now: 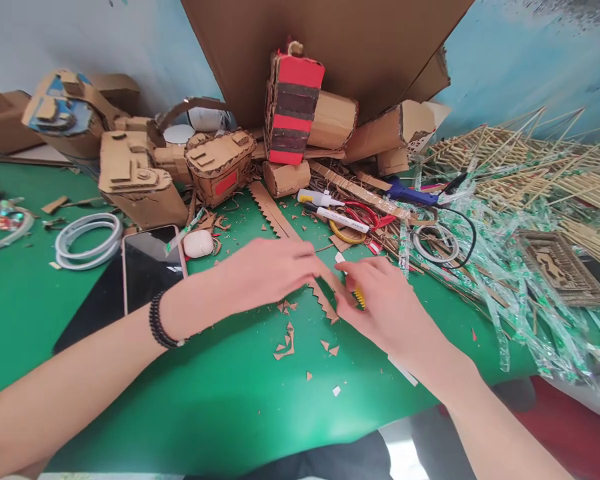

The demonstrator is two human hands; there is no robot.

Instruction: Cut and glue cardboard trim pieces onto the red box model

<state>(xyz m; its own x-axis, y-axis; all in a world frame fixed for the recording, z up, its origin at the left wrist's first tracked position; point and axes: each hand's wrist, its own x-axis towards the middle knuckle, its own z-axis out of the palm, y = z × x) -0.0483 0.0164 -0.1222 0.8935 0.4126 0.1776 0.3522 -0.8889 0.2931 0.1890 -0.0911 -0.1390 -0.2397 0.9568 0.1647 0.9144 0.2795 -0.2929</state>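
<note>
My left hand has its fingers closed on one end of a narrow cardboard strip. The thumb of my right hand presses the strip's lower end, and its other fingers are curled. A ridged yellow piece shows beside the right fingers; its kind is unclear. Something white and narrow pokes out below the right hand, mostly hidden. Beneath the hands lies a long cardboard strip with saw-like teeth, partly covered by my left hand. Small cardboard scraps are scattered on the green table in front.
Cardboard models and a red-and-black cardboard block stand at the back. A phone and white earbud case lie left. Markers, a blue-handled tool, clear green-tinted strips and sticks crowd the right.
</note>
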